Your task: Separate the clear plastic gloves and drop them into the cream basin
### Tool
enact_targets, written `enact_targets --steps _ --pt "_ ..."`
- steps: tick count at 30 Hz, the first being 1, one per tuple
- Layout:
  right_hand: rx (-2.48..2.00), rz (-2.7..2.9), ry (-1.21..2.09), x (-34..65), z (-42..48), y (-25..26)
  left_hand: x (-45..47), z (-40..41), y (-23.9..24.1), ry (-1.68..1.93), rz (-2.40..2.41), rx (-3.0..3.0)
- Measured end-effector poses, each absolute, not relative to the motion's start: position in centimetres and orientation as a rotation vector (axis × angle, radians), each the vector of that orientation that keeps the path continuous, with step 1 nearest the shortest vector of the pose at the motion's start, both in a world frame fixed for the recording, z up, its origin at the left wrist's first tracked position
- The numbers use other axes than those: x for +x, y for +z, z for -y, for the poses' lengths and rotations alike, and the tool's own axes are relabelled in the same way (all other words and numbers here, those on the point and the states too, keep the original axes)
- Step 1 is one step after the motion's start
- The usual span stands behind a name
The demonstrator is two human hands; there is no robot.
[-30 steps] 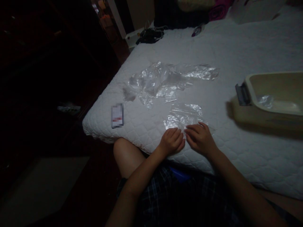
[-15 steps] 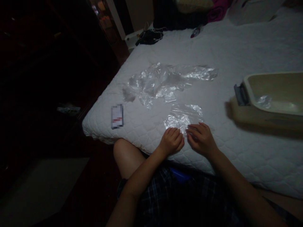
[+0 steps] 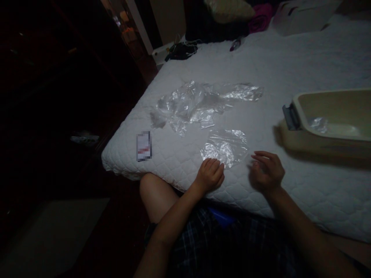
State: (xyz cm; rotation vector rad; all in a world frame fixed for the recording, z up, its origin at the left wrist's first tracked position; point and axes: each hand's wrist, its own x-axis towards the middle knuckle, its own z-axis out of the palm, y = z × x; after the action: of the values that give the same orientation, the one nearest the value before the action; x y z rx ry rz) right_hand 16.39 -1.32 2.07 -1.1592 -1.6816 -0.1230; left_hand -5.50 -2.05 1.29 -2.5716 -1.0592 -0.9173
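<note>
A small clear plastic bag (image 3: 224, 148) lies flattened and crinkled near the bed's front edge. My left hand (image 3: 211, 173) is closed at the bag's near left edge, its fingers curled over the plastic; the fingertips are partly hidden. Off the bag's right side, my right hand (image 3: 268, 170) hovers with fingers bent and apart, nothing visible in it. Beyond the small bag, a larger heap of clear plastic bags (image 3: 194, 102) spreads across the white quilted bed (image 3: 174, 154).
A cream plastic bin (image 3: 319, 144) with a grey latch stands at the right, some clear plastic inside. A blurred-out flat item (image 3: 144, 146) lies left. Farther back are dark cables (image 3: 182, 51), a small bottle-like object (image 3: 236, 44), a magenta roll (image 3: 261, 17) and a white box (image 3: 304, 17).
My right hand has left the small bag and moved right, its fingers opening. My left hand has stayed at the bag. The view has shifted slightly.
</note>
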Motion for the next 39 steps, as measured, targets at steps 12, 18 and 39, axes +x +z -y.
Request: enact_targets --steps 12,18,39 --pt "-1.511 1.358 0.682 21.0 -1.2 1.5 -4.0 2.2 1.4 -0.981 0.919 -2.500" --pt "-1.446 1.430 0.797 20.6 -0.7 1.9 -1.3 1.6 2.8 -0.925 0.824 -2.511" --pt "-1.388 1.770 0.568 20.2 -0.9 3.2 -2.0 2.2 1.7 -0.808 0.998 -2.703"
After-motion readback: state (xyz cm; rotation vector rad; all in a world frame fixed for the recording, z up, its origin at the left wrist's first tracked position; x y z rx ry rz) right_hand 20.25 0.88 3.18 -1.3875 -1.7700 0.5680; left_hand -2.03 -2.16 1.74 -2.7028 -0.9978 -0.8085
